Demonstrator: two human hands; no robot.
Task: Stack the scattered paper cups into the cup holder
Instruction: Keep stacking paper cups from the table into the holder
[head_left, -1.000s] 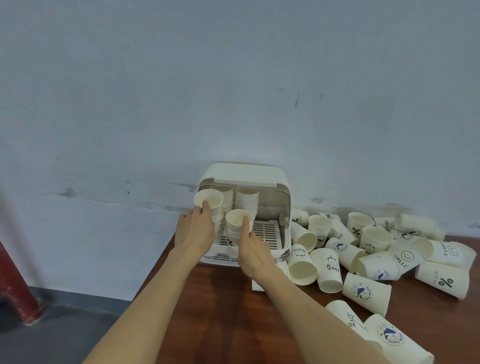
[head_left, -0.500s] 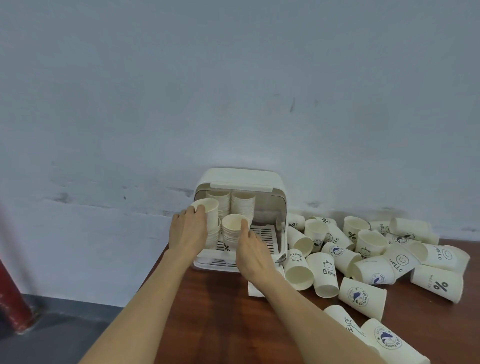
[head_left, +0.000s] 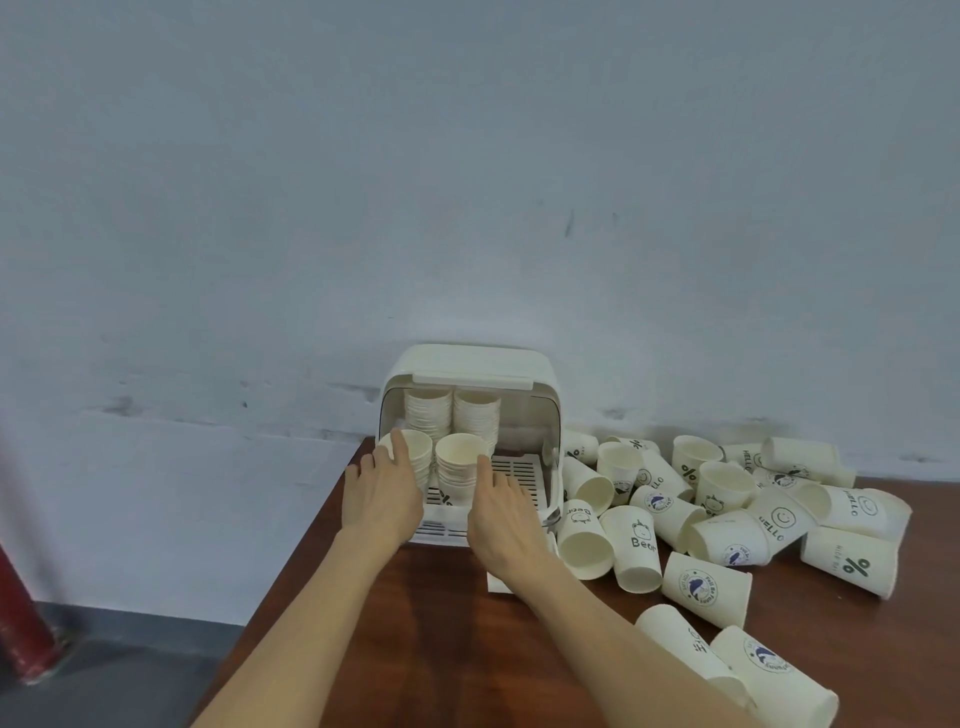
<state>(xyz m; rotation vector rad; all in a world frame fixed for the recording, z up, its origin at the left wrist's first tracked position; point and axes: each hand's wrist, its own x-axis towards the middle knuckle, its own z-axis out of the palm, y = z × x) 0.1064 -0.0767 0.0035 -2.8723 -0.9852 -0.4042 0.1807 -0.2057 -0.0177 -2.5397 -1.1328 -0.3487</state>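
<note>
The cream cup holder (head_left: 470, 362) stands open against the wall at the table's back left. Two tall stacks of paper cups (head_left: 451, 415) fill its back row. In front of them stand a front-left stack (head_left: 420, 456) and a front-right stack (head_left: 458, 470) on the slotted tray (head_left: 519, 470). My left hand (head_left: 382, 496) touches the front-left stack, its index finger lying on the rim and the other fingers spread. My right hand (head_left: 501, 519) rests its index finger against the right side of the front-right stack. Both thumbs are hidden.
Several loose printed paper cups (head_left: 727, 499) lie in a heap to the right of the holder, up to the wall. Two more cups (head_left: 748, 670) lie near the front right. The brown wooden table (head_left: 415, 639) ends at the left above a grey floor with a red post (head_left: 21, 623).
The front-left stack under my left hand has come down from above the holder's tray to the level of the front-right stack. My right hand has stayed at its stack.
</note>
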